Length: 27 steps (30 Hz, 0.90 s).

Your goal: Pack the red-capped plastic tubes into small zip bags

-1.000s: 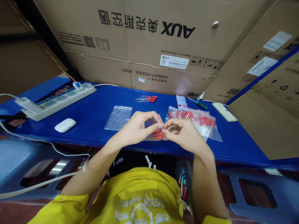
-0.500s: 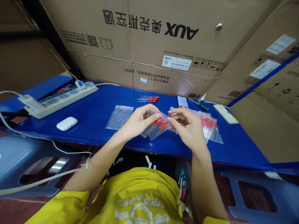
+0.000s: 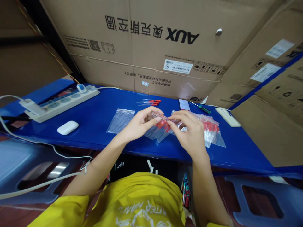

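Observation:
Between my hands is a clear zip bag point(image 3: 159, 136) with several red-handled slender tools inside; their exact kind is too small to tell. My left hand point(image 3: 140, 125) pinches the bag's top edge, thumb on the near side. The fingers of my right hand point(image 3: 189, 128) are closed on the same edge at its right end. An unfilled zip bag point(image 3: 121, 120) lies flat left of my left hand. Beyond the hands, a few loose red-handled slender tools point(image 3: 155, 102) lie on the blue table point(image 3: 94, 129). Filled zip bags point(image 3: 211, 130) are piled beside my right hand.
A power strip point(image 3: 63, 102) with plugs and a white earphone case point(image 3: 68, 127) are on the left. A phone point(image 3: 184, 105), a green-handled screwdriver point(image 3: 204, 109) and a pale phone-like slab point(image 3: 228, 116) lie at the back right. A large cardboard box point(image 3: 151, 41) walls off the back.
My right hand's fingers have closed in along the bag's top edge, toward my left hand. The view has shifted slightly; the things on the table stay in place.

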{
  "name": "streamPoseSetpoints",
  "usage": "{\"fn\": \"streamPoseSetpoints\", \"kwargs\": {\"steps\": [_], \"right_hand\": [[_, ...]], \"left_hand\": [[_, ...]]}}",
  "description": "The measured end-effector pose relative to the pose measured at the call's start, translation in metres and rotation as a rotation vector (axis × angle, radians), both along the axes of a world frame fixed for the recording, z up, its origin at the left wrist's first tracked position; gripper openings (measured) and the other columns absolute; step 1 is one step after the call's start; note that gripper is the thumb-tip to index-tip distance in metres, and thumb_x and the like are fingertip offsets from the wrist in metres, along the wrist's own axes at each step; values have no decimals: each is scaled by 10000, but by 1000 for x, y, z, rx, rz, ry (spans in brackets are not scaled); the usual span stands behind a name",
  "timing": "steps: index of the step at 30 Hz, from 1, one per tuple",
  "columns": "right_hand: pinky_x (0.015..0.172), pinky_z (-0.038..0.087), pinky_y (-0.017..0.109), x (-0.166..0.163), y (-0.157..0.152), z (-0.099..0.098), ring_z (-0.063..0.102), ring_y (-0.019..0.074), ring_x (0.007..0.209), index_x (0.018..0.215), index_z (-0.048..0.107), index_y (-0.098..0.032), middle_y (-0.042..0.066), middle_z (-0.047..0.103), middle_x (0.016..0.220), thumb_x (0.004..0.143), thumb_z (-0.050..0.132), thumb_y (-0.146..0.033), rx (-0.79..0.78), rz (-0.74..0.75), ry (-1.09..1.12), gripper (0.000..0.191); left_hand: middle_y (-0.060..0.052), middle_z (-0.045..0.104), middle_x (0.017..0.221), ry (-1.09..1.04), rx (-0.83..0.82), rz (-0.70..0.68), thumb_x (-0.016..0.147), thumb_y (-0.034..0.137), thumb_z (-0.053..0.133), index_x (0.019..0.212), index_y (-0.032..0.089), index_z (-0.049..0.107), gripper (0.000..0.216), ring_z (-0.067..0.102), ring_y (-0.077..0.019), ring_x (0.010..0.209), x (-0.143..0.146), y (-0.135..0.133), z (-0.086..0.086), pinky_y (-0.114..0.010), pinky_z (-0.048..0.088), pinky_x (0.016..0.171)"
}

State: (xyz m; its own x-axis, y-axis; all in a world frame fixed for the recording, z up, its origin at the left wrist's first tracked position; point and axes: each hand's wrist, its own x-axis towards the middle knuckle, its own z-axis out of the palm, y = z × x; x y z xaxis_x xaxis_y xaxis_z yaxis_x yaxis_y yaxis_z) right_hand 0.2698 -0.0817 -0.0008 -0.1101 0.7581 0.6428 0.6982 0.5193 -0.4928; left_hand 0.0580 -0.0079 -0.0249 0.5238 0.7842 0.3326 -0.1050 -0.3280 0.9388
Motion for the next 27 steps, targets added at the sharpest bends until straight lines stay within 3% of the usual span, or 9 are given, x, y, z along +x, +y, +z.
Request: {"fn": "streamPoseSetpoints", "kwargs": {"steps": [6, 13, 21, 24, 27], "right_hand": [[969, 595, 468, -3, -2, -2, 733, 288, 1070, 1109, 822, -270, 100, 783, 1164, 1070, 669, -283, 90, -39, -106, 159], [949, 600, 470, -3, 1, -6, 726, 297, 1088, 1124, 809, -266, 105, 781, 1166, 1067, 670, -293, 64, -64, -104, 154], [950, 585, 453, -1, 1, -2, 719, 289, 1095, 975, 749, -254, 101, 755, 1153, 1017, 684, -231, -10, -27, -24, 81], [969, 575, 456, -1, 0, 0, 713, 285, 1123, 956, 732, -257, 94, 752, 1172, 1005, 679, -220, -26, -6, 25, 80], [972, 574, 444, 0, -1, 1, 718, 278, 1125, 939, 726, -257, 85, 753, 1178, 1000, 690, -247, -77, 28, 76, 71]], "left_hand": [[-98, 763, 1236, -69, 52, -31, 1038, 328, 717, 1287, 233, 554, 312, 784, -188, 1026, 2, -6, -3, -327, 613, 950], [-127, 746, 1293, 81, 269, 40, 1083, 335, 640, 1201, 205, 656, 176, 766, -200, 1044, 4, -7, -4, -336, 620, 948], [-112, 724, 1359, 129, 385, 31, 1093, 299, 637, 1314, 218, 644, 235, 745, -205, 1182, 3, -8, -3, -323, 593, 1016], [-121, 707, 1396, 152, 368, -8, 1026, 353, 748, 1371, 242, 603, 391, 755, -235, 1178, 2, -7, -3, -357, 600, 1017], [-111, 761, 1262, 172, 308, 8, 968, 368, 813, 1513, 258, 479, 649, 788, -247, 1063, 1, -6, -5, -354, 619, 917]]}}
